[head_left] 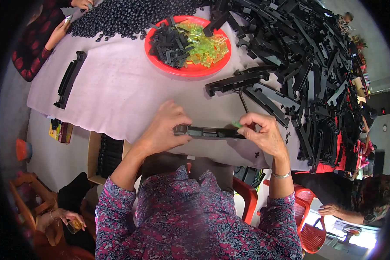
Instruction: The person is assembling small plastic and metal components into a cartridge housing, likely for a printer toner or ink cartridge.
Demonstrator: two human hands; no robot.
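Left hand (167, 125), centre of frame: thumb and fingers pinch the left end of 1 long black part (209, 132). Right hand (262, 130), right of centre: thumb and fingers grip 1 small green piece (237, 124) at the right end of the same part; whether the right fingers also clasp the part itself cannot be told. The black part lies level across the centre, between the 2 hands, above the near edge of the table; its upper face shows recesses.

Work surface: pale pink cloth (117, 91). Top centre: 1 red basin (184, 74), with small black blocks (167, 50) in its left half and clear yellow-green pieces (208, 47) in its right half. Upper left: a spread of small round black parts (125, 19). Left: 1 long black piece (70, 80), lying apart on the cloth at a slant. Upper right: a large heap of long black housings (307, 60), piled at mixed angles. Just above the right hand: 1 slotted black length (238, 81) at the heap's edge.

Lower left: 1 open carton (91, 158) containing dark parts (109, 154). Lower right: 1 red chair (313, 236). Other people: 1 co-worker's hand (58, 32) at upper left; 1 bystander's hand (67, 216) at lower left.
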